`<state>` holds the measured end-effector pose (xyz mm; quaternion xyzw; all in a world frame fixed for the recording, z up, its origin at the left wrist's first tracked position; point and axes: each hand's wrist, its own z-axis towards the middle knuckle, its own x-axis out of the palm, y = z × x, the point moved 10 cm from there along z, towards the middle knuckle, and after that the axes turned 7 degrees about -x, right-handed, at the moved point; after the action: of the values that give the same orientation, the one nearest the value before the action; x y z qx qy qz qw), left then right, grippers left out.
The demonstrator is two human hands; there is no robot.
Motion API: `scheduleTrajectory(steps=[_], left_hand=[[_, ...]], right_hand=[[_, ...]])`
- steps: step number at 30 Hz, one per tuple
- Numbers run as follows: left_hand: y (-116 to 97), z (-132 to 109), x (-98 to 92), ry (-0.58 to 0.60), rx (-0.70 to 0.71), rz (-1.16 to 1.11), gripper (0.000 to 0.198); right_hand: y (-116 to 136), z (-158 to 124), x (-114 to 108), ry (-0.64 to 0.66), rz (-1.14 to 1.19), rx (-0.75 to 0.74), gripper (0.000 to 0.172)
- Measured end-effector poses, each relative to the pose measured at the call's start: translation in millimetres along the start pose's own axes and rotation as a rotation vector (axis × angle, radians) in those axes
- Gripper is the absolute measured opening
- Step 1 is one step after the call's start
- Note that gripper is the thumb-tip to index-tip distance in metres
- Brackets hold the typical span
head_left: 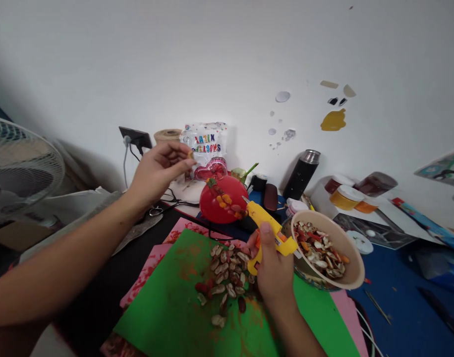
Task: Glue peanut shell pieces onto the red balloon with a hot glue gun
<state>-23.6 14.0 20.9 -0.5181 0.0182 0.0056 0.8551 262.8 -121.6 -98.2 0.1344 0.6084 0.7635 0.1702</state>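
Note:
My right hand point(275, 272) is wrapped round a yellow hot glue gun point(266, 218), its nozzle pointing up and left close to a red balloon point(219, 210). Orange and brown shell pieces are stuck along the balloon's upper front. To the balloon's upper left, my left hand point(162, 166) pinches a small yellowish shell piece point(191, 154) between thumb and fingers. Loose nut shells point(230, 270) lie heaped on a green sheet point(167, 302) below the balloon. More shells, some painted orange, fill a tilted beige bowl point(355, 267) beside my right hand.
Against the wall stand a balloon packet point(208, 141) and a black flask point(302, 174). Paint jars point(346, 197) are at the right. A fan point(22, 173) stands at the far left. Scissors point(156, 211) lie behind the green sheet, and tweezers point(377, 306) lie on the blue surface.

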Motion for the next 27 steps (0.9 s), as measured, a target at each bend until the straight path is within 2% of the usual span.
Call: scheduleTrajectory(steps=[4,8,16,23,27], left_hand=[[-15.5,15.0,31.6,0.206,0.206,0.452,0.025],[-11.3,23.1,56.2,0.41,0.324,0.698,0.026],[-9.2,24.0,83.1,0.583,0.4,0.825,0.019],[-5.2,23.2,96.4,0.701,0.478,0.771,0.013],[-5.8,22.5,102.7,0.727,0.501,0.809,0.019]], right_hand=[[-0.3,0.7,0.7,0.016,-0.003,-0.007,0.088],[2.6,0.1,1.5,0.022,-0.015,-0.029,0.086],[13.3,-0.4,6.1,0.045,-0.038,-0.082,0.084],[13.1,-2.2,7.4,0.04,-0.041,-0.068,0.086],[10.7,-3.0,6.7,0.029,-0.023,-0.063,0.084]])
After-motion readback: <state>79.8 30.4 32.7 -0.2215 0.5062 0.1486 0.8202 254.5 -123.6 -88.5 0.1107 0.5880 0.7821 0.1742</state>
